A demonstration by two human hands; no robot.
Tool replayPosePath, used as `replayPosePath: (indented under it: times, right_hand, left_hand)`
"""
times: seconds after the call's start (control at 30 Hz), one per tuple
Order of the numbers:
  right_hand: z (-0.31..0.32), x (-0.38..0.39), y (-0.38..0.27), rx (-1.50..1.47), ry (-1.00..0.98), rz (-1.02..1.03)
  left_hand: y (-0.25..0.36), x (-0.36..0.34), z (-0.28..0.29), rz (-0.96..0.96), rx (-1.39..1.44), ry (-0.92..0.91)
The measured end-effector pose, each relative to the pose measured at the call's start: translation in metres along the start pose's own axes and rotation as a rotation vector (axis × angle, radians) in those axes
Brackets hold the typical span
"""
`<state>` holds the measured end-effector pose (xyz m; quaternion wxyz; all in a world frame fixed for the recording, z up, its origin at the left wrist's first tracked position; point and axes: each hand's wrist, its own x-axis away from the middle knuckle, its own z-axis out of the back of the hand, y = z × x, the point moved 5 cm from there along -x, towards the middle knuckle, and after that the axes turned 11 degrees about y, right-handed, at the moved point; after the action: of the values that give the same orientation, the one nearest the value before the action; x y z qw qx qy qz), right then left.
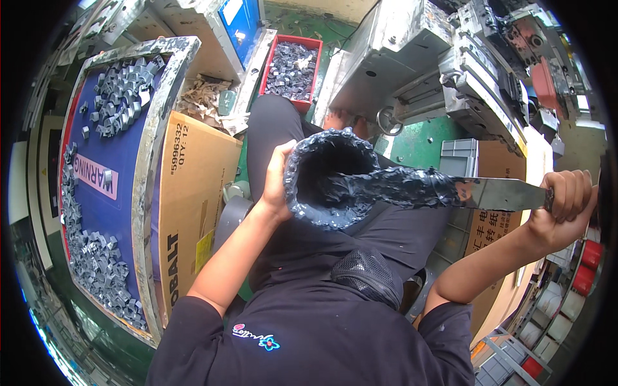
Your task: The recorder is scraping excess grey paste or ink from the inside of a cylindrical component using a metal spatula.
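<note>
Tub (331, 217), paste-caked, against left fingers (278, 172) — spatula (492, 193), end inside right fingers (568, 191).

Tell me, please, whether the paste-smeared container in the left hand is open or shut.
Open: the paste-smeared container has no lid over its mouth, and its dark hollow shows around the spatula.

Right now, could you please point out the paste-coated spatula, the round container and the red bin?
Paste-coated spatula (441, 187): head view, middle of its blade.
Round container (325, 217): head view, its paste-smeared near rim.
Red bin (299, 40): head view, its far rim.
</note>
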<state>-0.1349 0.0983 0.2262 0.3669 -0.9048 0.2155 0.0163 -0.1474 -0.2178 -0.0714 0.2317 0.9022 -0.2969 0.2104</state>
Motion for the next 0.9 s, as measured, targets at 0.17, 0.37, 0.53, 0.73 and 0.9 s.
replayPosePath:
  times: [0.17, 0.37, 0.53, 0.73, 0.9]
  right_hand:
    - [0.020, -0.004, -0.007, -0.031, -0.003, -0.030]
    - [0.035, -0.003, -0.022, 0.054, -0.001, 0.043]
    - [0.030, 0.002, -0.043, 0.123, 0.030, 0.122]
    - [0.025, 0.007, -0.066, 0.190, 0.013, 0.204]
    - [0.023, 0.009, -0.081, 0.164, -0.003, 0.215]
  left_hand:
    - [0.005, 0.005, -0.006, -0.039, -0.014, -0.038]
    - [0.011, 0.006, -0.013, -0.149, -0.089, -0.214]
    - [0.004, 0.002, -0.011, 0.065, 0.045, -0.201]
    - [-0.002, -0.005, -0.004, 0.103, 0.011, -0.083]
    - [-0.004, -0.004, -0.003, 0.116, -0.014, -0.094]
